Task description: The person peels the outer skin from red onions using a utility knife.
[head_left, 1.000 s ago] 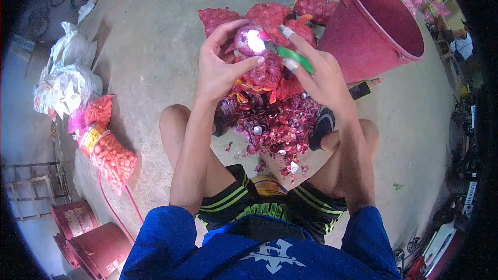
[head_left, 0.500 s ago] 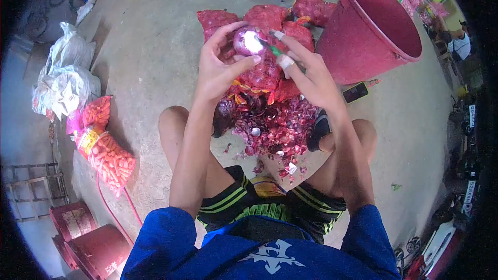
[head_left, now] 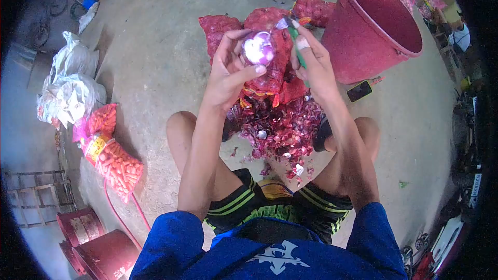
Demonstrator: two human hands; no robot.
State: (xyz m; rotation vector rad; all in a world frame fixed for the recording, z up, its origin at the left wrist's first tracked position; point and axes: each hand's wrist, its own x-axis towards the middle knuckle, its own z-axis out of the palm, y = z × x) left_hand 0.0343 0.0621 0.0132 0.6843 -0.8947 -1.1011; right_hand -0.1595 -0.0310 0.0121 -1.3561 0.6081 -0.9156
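Note:
A red onion [head_left: 265,52] rests in my left hand [head_left: 231,70], whose fingers and thumb curl round it; bright light washes out part of its pale surface. My right hand [head_left: 315,65] grips a small knife by its green handle [head_left: 300,52], the blade pointing up and left, apart from the onion. White tape wraps at least one right finger. Beneath both hands lie red mesh bags of onions [head_left: 265,80]. A heap of purple onion skins [head_left: 282,124] covers the floor between my feet.
A large red tub [head_left: 347,46] stands at the right behind a phone [head_left: 359,91] on the floor. To the left are a mesh bag of carrots [head_left: 119,168] and white sacks [head_left: 78,93]. Red containers [head_left: 106,254] lie at lower left.
The knife has come away from the onion, up and to the right, with its blade now lifted. In my left hand the onion appears turned. The whole view has shifted slightly.

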